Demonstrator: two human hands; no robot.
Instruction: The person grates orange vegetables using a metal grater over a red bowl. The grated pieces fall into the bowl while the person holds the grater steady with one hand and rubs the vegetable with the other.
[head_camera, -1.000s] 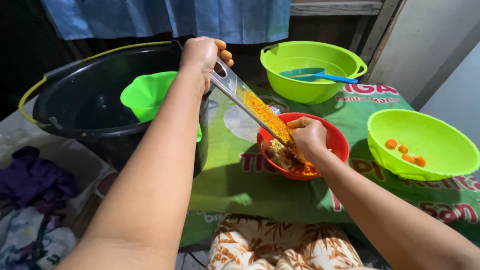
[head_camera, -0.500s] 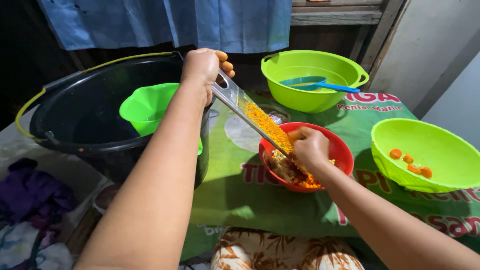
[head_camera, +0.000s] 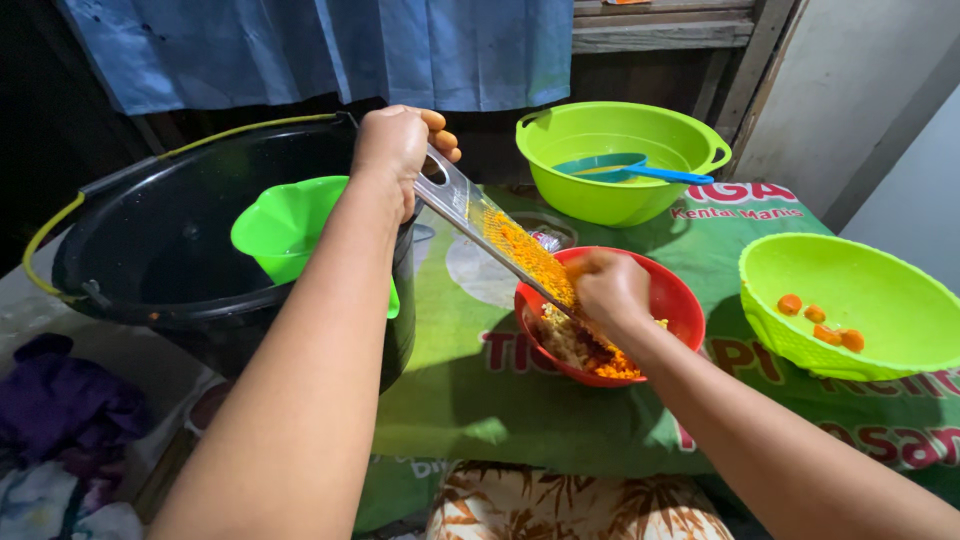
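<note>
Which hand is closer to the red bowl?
The right hand. It is over the red bowl, pressing something onto the grater. The left hand is up and off to the side, gripping the grater's top end by the black tub.

Tilted metal grater (head_camera: 490, 232), orange-flecked, over red bowl (head_camera: 675, 300)

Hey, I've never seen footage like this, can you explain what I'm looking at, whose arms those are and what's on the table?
There is no machine here. The one view comes from a camera worn on a person's head, looking down at their own arms. The left hand holds the top of a flat metal grater, slanted down into a red bowl of orange and pale shreds. The right hand presses something against the grater; the hand hides what it is. On the green printed cloth also stand two green bowls, one with orange pieces. A black tub sits at left.
</note>
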